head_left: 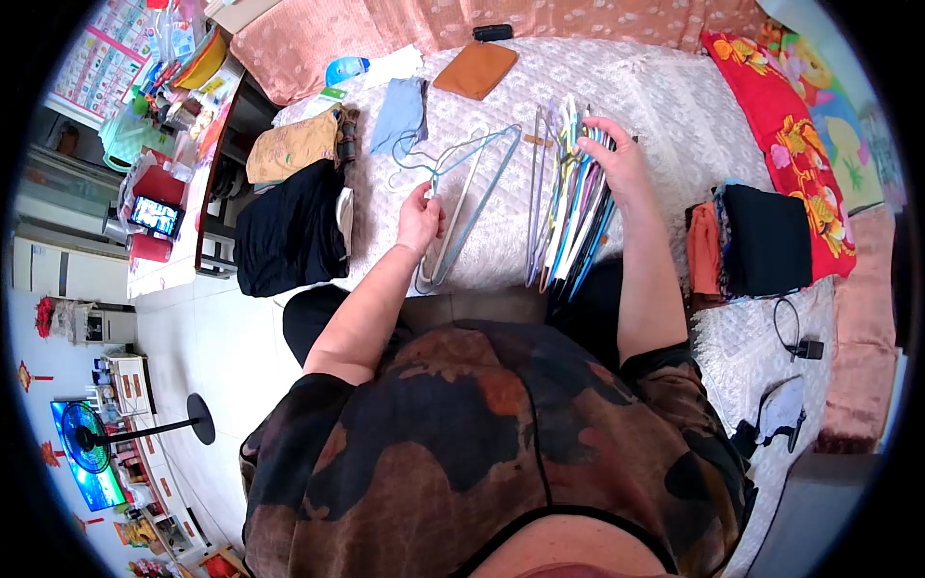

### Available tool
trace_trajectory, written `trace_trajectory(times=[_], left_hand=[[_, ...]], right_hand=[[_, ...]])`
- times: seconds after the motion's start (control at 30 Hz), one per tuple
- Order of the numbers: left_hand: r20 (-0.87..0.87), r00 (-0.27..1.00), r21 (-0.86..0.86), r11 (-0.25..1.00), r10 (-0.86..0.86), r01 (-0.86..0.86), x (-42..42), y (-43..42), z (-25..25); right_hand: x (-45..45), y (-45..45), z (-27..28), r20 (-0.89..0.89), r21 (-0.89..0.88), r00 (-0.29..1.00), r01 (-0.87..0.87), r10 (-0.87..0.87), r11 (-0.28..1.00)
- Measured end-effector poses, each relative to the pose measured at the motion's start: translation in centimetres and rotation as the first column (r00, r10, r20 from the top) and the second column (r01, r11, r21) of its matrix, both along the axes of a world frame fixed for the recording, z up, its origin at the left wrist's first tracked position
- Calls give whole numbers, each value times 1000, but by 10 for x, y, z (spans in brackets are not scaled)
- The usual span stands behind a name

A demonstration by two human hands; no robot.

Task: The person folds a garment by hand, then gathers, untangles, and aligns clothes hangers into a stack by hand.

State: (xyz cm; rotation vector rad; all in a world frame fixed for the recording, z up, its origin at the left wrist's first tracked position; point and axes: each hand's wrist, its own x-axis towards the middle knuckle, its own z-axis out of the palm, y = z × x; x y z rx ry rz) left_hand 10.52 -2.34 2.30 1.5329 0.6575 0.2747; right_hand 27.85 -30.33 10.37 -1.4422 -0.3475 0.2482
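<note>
My left hand (421, 220) is closed around the neck of a few thin clothes hangers (472, 207), pale blue and whitish, lying on the quilted cover. Their hooks (409, 144) point away from me. My right hand (617, 159) grips the far end of a thick bundle of hangers (570, 207) in white, blue, yellow and dark colours, with the thumb and forefinger at its top. The lower fingers are partly hidden behind the hand. A gap of bare cover separates the two groups of hangers.
Folded dark clothes (294, 231) and a tan garment (294, 149) are stacked at left. A light blue cloth (399, 114) and a brown pouch (476, 68) lie farther back. More folded clothes (766, 241) sit at right. A standing fan (145, 431) is on the floor at left.
</note>
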Motion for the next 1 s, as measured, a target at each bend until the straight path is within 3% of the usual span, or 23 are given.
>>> trace_trajectory(times=[0.07,0.13,0.2,0.3,0.33,0.4,0.43,0.53,0.73,0.9,0.93,1.0], left_hand=[[4,986,-21,985,-169,169,6,2,4],[25,984,-19,984,-177,178,14,-7,11],[63,975,-156,963,-212,219,24,-20,21],[93,956,-229,928,-279,293,42,-52,49],[104,946,-270,907,-306,323,48,-62,51],[98,937,-277,895,-336,350,62,-82,45],[96,932,-273,892,-348,361,71,-98,41],[86,917,-269,877,-389,397,79,-126,23],[75,910,-207,887,-407,413,86,-131,23],[1,915,6,915,-404,404,90,-130,35],[1,915,6,915,-404,404,92,-128,31],[-2,928,430,838,-372,337,97,-121,21]], right_hand=[[1,0,1,-6,-44,1000,4,-4,999],[-1,1,1,-3,-20,1000,14,-14,1000],[-5,1,6,-9,-12,1000,23,-23,1000],[-2,5,-1,107,0,993,55,-55,998],[-1,5,-1,49,13,998,33,-33,999],[-5,4,4,-55,28,998,18,-17,999],[-7,5,5,107,-1,992,67,-66,998],[-7,2,6,-48,76,999,11,-7,997],[-1,-5,1,38,51,998,-56,54,997],[-2,-8,4,-37,95,991,-123,127,988],[-1,-8,3,51,64,994,-103,100,993],[-2,-7,4,140,34,987,-82,77,996]])
